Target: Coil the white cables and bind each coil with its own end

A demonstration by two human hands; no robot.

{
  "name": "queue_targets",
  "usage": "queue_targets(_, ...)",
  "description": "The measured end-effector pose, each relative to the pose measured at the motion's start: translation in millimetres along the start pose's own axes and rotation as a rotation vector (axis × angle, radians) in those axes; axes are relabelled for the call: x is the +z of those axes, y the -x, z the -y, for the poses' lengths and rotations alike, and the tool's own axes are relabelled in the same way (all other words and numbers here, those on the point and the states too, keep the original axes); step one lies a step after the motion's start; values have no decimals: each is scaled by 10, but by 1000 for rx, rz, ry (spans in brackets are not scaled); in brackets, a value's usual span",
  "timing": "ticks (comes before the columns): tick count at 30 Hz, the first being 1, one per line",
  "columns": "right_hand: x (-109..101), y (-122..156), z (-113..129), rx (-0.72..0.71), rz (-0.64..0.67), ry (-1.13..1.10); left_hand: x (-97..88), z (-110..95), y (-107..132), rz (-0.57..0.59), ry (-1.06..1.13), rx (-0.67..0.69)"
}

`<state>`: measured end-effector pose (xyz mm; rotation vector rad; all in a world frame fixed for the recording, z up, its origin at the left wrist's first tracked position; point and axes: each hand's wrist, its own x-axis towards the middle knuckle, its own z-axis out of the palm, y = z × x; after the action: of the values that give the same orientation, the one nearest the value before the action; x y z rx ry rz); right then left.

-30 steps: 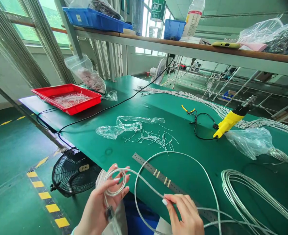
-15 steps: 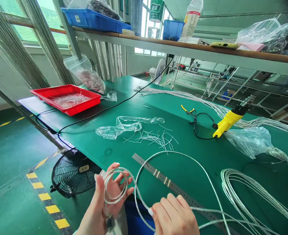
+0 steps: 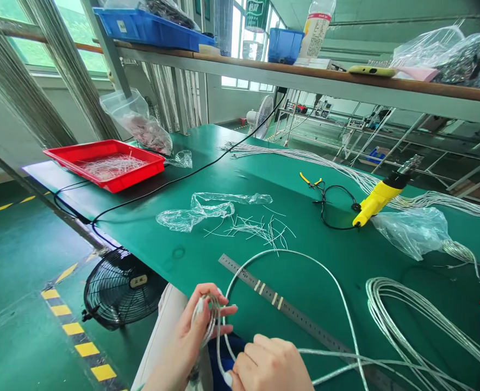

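Note:
A small coil of clear-jacketed silvery cable [image 3: 212, 321] is gripped in my left hand [image 3: 197, 326], thumb on the near side and fingers behind. A dark end piece of the cable hangs below that palm, partly hidden. My right hand [image 3: 270, 364] is closed on the same cable lower down, to the right of the coil. From there the cable [image 3: 305, 255] makes a wide loop over the green table. Beneath this loop a steel ruler [image 3: 292, 314] lies slantwise, with pale bands around it.
A bundle of similar cable [image 3: 386, 288] lies at right. Short white wire offcuts [image 3: 260, 231] and crumpled clear plastic [image 3: 194, 214] lie mid-table. Beyond are a yellow heat gun [image 3: 376, 203], yellow-handled pliers [image 3: 309, 181] and a red tray [image 3: 113, 182]. A shelf [image 3: 223, 65] spans overhead.
My left hand has turned and closed more around the coil, which now shows nearly edge-on. My right hand has moved left and down, nearer to it, with the cable. The view has shifted slightly.

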<state>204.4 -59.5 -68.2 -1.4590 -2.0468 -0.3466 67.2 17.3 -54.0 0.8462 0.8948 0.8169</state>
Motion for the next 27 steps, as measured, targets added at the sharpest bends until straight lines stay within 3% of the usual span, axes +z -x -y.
queue_targets(4, -178, -273, 14, 88, -48, -275, 26, 37, 61, 136, -114, 10)
queue_targets(8, -247, -432, -12, 253, -111, -452, 87, 2, 156, 286, -15, -69)
queue_targets(11, -213, -457, -7, 302, -188, -504, 147, -77, 221, 331, 99, -162)
queue_targets(15, -154, -419, 58, 249, -193, -567, 152, -131, 219, 305, 192, -223)
queue_targets(20, -162, -289, -36, 283, -251, -447, 35, -66, 139, 400, 254, -193)
queue_targets(23, -225, -127, -231, 331, -191, -261, -61, -80, 78, 303, 342, -144)
queue_targets(27, -258, 205, -411, 443, -8, -287, -177, -154, -6, -26, 406, -145)
